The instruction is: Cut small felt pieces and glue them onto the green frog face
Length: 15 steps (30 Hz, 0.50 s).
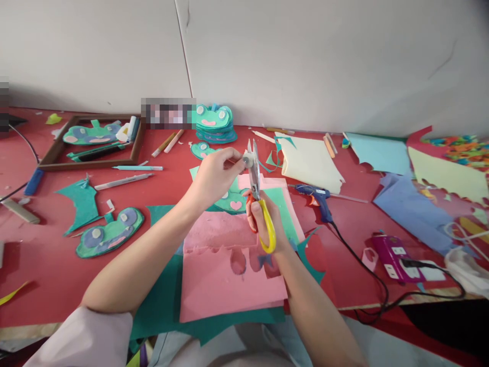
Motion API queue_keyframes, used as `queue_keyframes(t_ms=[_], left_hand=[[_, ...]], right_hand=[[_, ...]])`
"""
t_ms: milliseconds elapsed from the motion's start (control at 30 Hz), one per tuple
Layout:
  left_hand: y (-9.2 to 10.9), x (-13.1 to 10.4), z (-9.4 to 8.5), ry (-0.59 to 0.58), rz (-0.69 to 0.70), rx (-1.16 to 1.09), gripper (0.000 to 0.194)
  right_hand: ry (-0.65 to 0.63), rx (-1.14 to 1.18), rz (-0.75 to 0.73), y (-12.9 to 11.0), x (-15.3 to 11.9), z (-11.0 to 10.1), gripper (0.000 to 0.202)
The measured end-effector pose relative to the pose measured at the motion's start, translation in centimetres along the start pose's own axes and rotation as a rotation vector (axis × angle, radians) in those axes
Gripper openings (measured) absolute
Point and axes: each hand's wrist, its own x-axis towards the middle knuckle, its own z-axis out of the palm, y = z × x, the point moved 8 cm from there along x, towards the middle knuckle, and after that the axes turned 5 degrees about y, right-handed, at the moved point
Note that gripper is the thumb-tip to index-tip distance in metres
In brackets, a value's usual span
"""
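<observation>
My right hand [269,221] is wrapped round the yellow and red handles of a pair of scissors [254,176], whose blades point up and away. My left hand [219,171] pinches a small pale grey-white piece [248,160] at the blades; its exact shape is partly covered by fingers and scissors. Beneath my hands lies a green felt frog face [229,205] with a pink heart, partly hidden by the right hand. Closer to me, pink felt sheets [229,290] with cut-out holes lie over dark green felt [160,300].
A blue glue gun [315,196] with a black cord lies right, near a purple power strip [397,257]. Stacked frog faces [215,122] stand by the wall. A brown wooden tray [89,164] and another frog face [110,233] are left. Cream felt [309,163] lies behind the glue gun.
</observation>
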Motion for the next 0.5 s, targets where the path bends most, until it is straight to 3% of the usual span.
queue_keyframes(t_ms=[500], left_hand=[[0.26, 0.08, -0.28, 0.01, 0.008, 0.01, 0.009]], right_hand=[[0.001, 0.028, 0.0, 0.07, -0.06, 0.06, 0.034]])
